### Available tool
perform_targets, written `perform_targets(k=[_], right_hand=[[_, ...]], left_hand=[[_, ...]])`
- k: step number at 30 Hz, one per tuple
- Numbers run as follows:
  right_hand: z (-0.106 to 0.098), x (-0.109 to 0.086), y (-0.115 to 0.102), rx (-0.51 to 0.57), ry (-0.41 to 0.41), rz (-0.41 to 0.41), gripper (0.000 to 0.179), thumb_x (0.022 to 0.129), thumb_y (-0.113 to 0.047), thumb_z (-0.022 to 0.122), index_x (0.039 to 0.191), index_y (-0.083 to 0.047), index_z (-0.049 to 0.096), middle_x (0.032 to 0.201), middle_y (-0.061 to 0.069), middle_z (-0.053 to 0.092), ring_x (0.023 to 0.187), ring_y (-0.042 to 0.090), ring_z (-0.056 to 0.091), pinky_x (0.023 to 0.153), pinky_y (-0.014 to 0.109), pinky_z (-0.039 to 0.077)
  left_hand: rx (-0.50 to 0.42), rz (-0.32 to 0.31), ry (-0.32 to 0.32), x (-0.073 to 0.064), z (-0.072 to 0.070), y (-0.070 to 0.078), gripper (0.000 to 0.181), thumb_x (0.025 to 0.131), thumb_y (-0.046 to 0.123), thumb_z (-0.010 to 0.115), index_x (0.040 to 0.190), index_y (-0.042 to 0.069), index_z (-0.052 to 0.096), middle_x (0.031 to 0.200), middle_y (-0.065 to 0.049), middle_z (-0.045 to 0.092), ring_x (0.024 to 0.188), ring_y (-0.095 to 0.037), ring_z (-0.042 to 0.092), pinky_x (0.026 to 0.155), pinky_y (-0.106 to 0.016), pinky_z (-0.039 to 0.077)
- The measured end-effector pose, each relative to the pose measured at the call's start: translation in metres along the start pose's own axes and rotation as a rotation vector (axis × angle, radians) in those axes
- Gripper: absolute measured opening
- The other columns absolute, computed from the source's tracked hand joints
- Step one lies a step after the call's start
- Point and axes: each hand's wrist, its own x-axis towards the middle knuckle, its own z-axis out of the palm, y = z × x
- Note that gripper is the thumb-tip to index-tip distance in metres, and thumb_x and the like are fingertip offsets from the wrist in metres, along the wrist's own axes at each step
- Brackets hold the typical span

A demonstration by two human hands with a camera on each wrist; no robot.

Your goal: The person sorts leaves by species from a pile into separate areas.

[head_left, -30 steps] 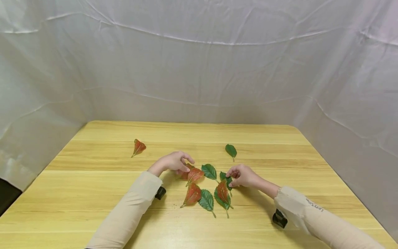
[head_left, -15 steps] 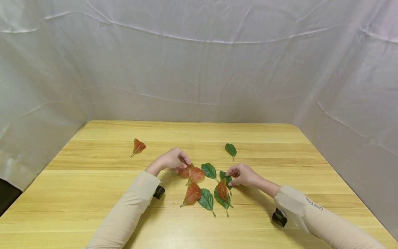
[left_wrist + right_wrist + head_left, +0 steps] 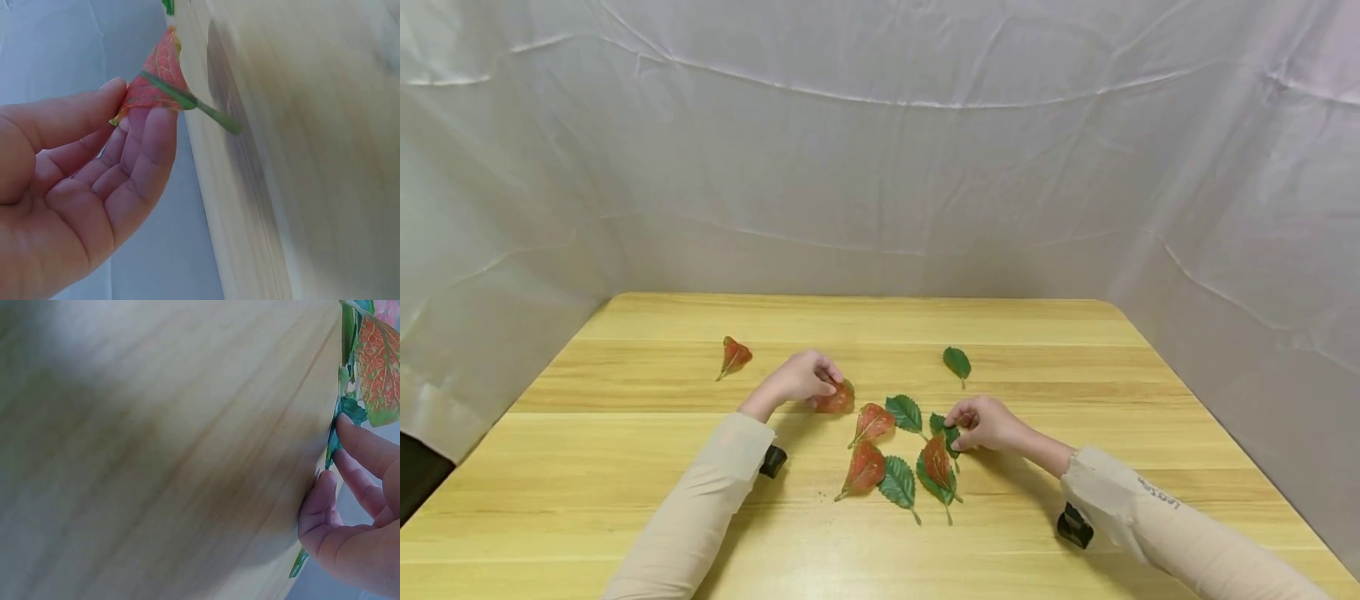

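My left hand [image 3: 802,379] is left of the middle of a pale wooden table [image 3: 550,500], with a veined red leaf [image 3: 837,398] pinched between the thumb and the fingertips; the fingers are softly bent, the palm hollow. The blade pokes out to the right of my fingertips in the head view, where its stem is hidden. The left wrist view shows the green stem [image 3: 218,117] slanting away from the fingers towards the wood, and the leaf looks raised, with a shadow on the table beside it, though I cannot tell whether the stem's tip touches. The relation that counts, I judge, is this: the pinched leaf lies just left of and a little farther than the curled red leaf [image 3: 872,423] at the left edge of a loose cluster, with a strip of bare wood between them. My left hand is plainly the nearer one to that gap. Across the cluster, on its right side, my right hand [image 3: 988,422] comes in from the right with bent fingers, thumb and forefinger tips a little apart, touching a dark green leaf [image 3: 950,436] low against the table; I cannot tell whether they grip it or only rest there. Well apart on the far side, a lone red leaf [image 3: 734,357] lies left and a lone green leaf [image 3: 957,363] right.
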Motion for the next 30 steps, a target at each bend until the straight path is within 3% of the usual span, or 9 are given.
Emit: perform_targets(k=[15, 30], right_hand=[[0.001, 0.0, 0.001, 0.002, 0.002, 0.009, 0.024, 0.067, 0.0, 0.075, 0.088, 0.001, 0.064, 0.08, 0.004, 0.055, 0.072, 0.016, 0.046, 0.064, 0.03, 0.042], [0.002, 0.0, 0.001, 0.016, 0.01, 0.017, 0.023, 0.066, 0.001, 0.075, 0.087, 0.0, 0.065, 0.077, 0.004, 0.053, 0.07, 0.016, 0.045, 0.062, 0.029, 0.041]], left_hand=[[0.015, -0.004, 0.136, -0.003, -0.025, -0.017, 0.009, 0.083, -0.003, 0.058, 0.09, -0.005, 0.063, 0.081, -0.011, 0.061, 0.059, -0.017, 0.056, 0.056, -0.034, 0.051], [0.058, -0.024, 0.255, -0.008, -0.048, -0.032, 0.016, 0.084, -0.003, 0.056, 0.097, -0.008, 0.063, 0.088, -0.017, 0.062, 0.064, -0.019, 0.057, 0.059, -0.034, 0.051]])
